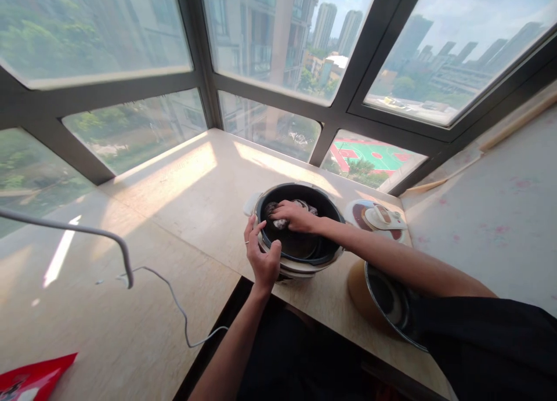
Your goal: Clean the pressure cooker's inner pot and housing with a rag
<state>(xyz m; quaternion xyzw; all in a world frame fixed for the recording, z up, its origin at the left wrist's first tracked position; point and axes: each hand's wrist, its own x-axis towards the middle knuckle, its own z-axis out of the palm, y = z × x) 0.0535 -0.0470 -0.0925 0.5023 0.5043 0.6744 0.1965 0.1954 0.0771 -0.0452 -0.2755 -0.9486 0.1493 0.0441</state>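
A white electric cooker [300, 267] with a dark interior stands in front of me on the pale counter. My left hand [263, 253] grips its left rim, fingers along the outer side and thumb at the front. Down inside the cooker, my right hand [293, 215] presses a crumpled grey-and-white cloth [281, 223] against the left inner wall. Part of the cloth is hidden under that hand. To the right, a pot with a gold-brown outside and dark inside [359, 285] lies tilted beneath my right forearm.
Behind the cooker at right rests a round white lid [383, 217] near the wall. A grey cable [174, 296] crosses the counter [187, 203] at left. A red packet [43, 375] lies at the lower left. Framed windows [278, 47] border the counter's far side.
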